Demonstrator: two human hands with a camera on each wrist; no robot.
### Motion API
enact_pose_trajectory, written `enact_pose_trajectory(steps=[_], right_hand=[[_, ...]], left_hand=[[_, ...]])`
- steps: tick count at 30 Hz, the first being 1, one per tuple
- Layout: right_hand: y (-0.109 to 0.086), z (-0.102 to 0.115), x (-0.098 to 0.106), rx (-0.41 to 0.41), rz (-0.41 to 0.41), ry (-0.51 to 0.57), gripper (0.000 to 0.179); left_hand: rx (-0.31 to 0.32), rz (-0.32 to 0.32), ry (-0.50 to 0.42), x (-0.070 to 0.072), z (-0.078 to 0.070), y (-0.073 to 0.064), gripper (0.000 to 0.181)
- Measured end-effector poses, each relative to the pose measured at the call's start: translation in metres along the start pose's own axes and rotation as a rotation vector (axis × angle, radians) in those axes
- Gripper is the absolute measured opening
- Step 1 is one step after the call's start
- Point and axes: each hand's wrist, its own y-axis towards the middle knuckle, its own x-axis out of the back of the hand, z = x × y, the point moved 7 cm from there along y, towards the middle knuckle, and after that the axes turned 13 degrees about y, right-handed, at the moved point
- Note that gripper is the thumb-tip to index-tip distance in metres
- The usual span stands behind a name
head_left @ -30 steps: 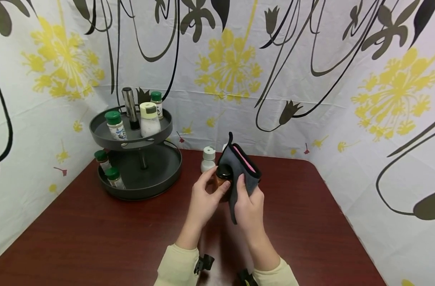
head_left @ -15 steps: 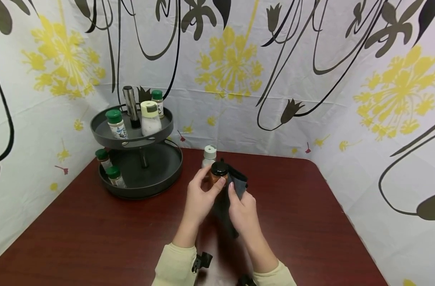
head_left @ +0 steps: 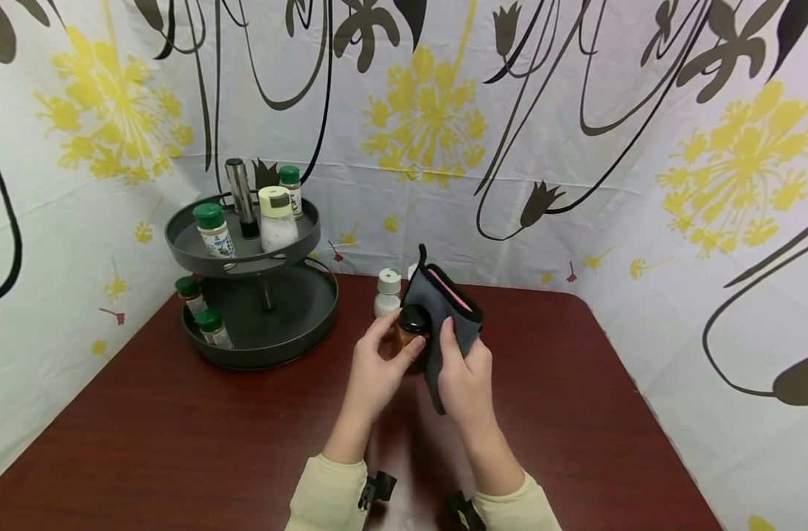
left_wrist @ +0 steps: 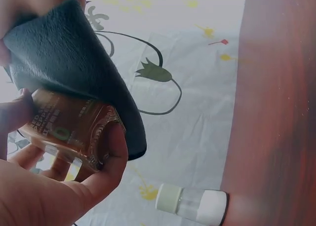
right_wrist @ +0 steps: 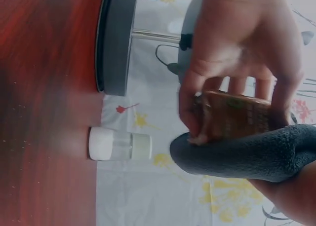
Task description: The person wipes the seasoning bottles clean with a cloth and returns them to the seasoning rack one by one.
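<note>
- My left hand (head_left: 376,372) has its grip wrapped around a small jar (head_left: 412,330) of brownish spice with a black lid, held up over the middle of the counter (head_left: 178,442).
- My right hand (head_left: 467,380) is grasping a dark grey cloth (head_left: 444,313), pressed against the jar's side and top; there's a pink strip along the cloth's upper edge.
- Just behind the jar, near the back edge of the counter, stands a little white bottle (head_left: 387,293).
- At the back left corner sits a two-level grey rack (head_left: 258,324) with green-capped jars (head_left: 212,231), a bigger shaker (head_left: 276,219) and a metal grinder (head_left: 240,195).
</note>
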Motion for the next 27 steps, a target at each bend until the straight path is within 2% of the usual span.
enact_pose_trajectory(steps=[4, 11, 14, 17, 20, 27], right_hand=[[-0.006, -0.01, -0.005, -0.025, 0.009, -0.034, 0.045], [-0.006, -0.036, -0.008, -0.201, 0.085, -0.222, 0.052], [-0.003, -0.04, -0.008, -0.23, 0.124, -0.289, 0.052], [0.0, -0.035, -0.009, -0.212, 0.151, -0.328, 0.054], [0.001, -0.025, -0.007, -0.162, 0.145, -0.316, 0.053], [-0.003, 0.004, -0.004, 0.038, 0.033, -0.07, 0.042]], left_hand=[[-0.005, -0.026, -0.013, 0.005, -0.005, -0.001, 0.048], [-0.007, -0.048, -0.024, 0.014, -0.007, 0.001, 0.049], [0.001, -0.047, -0.024, 0.015, -0.004, 0.001, 0.05], [0.012, -0.034, -0.021, 0.014, -0.003, 0.0, 0.05], [0.013, -0.023, -0.012, 0.012, -0.003, 0.0, 0.052], [0.008, -0.007, -0.005, 0.006, -0.003, -0.001, 0.049]])
